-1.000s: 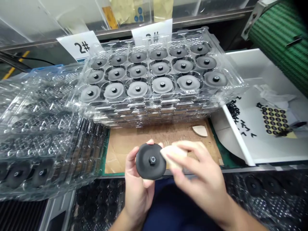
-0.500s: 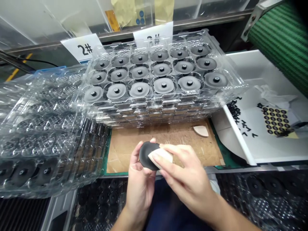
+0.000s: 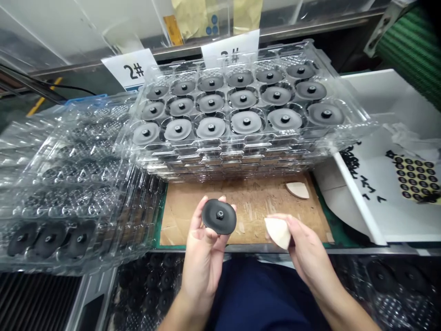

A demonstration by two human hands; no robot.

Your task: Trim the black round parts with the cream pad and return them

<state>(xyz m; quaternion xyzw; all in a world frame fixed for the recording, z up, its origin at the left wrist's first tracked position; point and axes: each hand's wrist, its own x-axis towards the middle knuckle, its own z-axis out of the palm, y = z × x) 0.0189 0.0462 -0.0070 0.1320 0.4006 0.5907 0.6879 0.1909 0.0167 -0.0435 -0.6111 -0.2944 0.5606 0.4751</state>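
Observation:
My left hand (image 3: 206, 248) grips a round black disc (image 3: 219, 225) by its rim, with the small raised hub at its centre facing up. To the right, my right hand (image 3: 303, 243) pinches a cream-coloured, wedge-shaped sponge pad (image 3: 278, 232), held apart from the disc. Both hands are over the front edge of a brown cardboard sheet (image 3: 255, 207). A similar pale wedge pad (image 3: 298, 190) lies at the sheet's right side. Behind it, stacked clear plastic trays (image 3: 220, 154) hold rows of the same kind of black disc, hubs up.
More clear trays with discs (image 3: 86, 202) stand at the left. A white bin (image 3: 358, 197) on the right contains small black pieces and a yellow sheet of round black stickers (image 3: 416, 178). A green ribbed belt (image 3: 411, 50) is at the upper right. Paper signs (image 3: 132, 71) stand behind the trays.
My right hand has drawn the wedge pad off the disc and away to the right. The disc's hub, covered before, now shows. My left hand still holds the disc.

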